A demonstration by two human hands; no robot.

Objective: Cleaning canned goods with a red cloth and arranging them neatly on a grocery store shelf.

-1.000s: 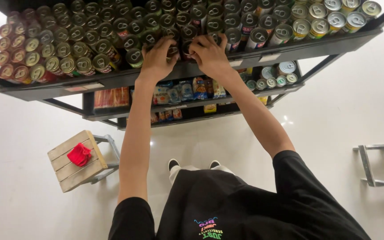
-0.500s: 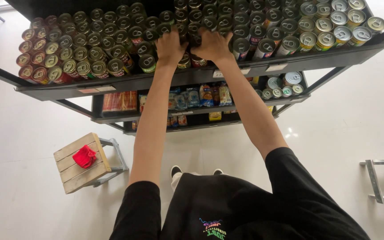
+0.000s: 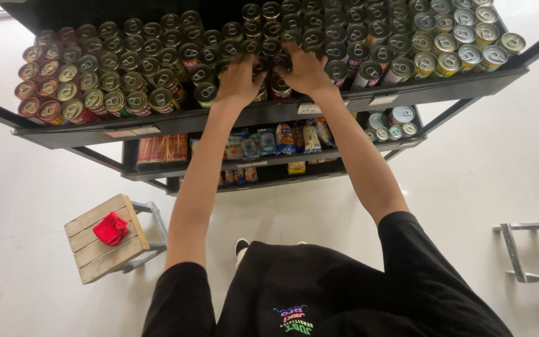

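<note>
Both hands rest on the cans at the front middle of the top shelf.

The fingertips of the left hand (image 3: 238,80) and right hand (image 3: 305,70) are hidden among the can tops, so I cannot tell whether either has closed on a can or only presses on one. The cans (image 3: 268,47) under and between the hands are round tins with silver ring-pull lids, dark-sided, packed in rows touching one another; those at 9 o'clock of the left hand have red sides, those at 3 o'clock of the right hand have pale lids. The top shelf (image 3: 294,111) is a dark rack, cut off at the upper edge. At 7 o'clock, on the floor, a wooden stool (image 3: 98,249) carries a red cloth (image 3: 111,228).
</note>
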